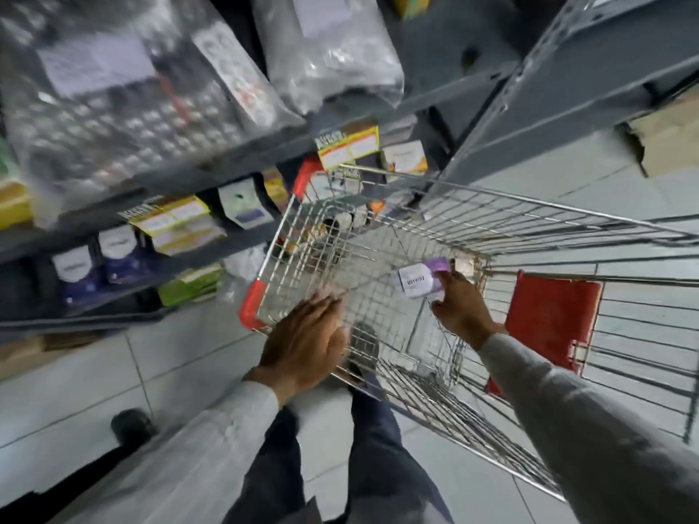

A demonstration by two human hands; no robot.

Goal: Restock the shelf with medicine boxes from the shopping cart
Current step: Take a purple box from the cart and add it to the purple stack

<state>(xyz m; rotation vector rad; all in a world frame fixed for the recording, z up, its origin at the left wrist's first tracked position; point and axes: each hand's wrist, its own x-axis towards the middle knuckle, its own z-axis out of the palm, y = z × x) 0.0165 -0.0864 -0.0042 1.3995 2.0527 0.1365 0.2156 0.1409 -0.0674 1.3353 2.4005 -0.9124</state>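
Right hand point(459, 306) grips purple box point(421, 278) inside wire cart point(529, 221)

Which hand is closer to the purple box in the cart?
The right hand. Its fingers are holding the purple box inside the cart. The left hand is off to the box's left, open over the cart's near edge and not touching it.
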